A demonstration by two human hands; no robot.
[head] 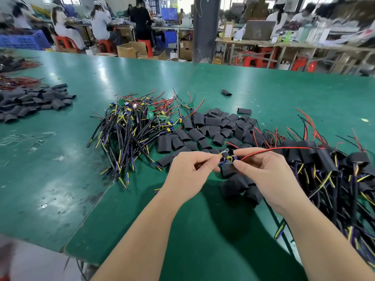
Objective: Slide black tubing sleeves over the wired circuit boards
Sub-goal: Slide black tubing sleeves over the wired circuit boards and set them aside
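Over the green counter [203,230], just in front of the pile of loose sleeves [213,126], a person works on one wired circuit board [229,159]. The left hand [188,173] has its fingers curled, with thumb and forefinger pinching a yellow lead [220,155] that comes off the board. The right hand [269,175] is curled too, its thumb and forefinger nipping the board's other side, where a red wire [274,150] runs out above the hand. Under the board is a black sleeve [228,170], its mouth at the board's lower edge (how far the board sits inside it I cannot tell). Left of the sleeve pile lies a tangle of bare boards [138,126] with their cables. To its right, touching it, is a heap of sleeved boards [334,169]. Beyond the pile one stray sleeve [226,92] lies alone, and far to its left sits a second heap of sleeves [36,102].
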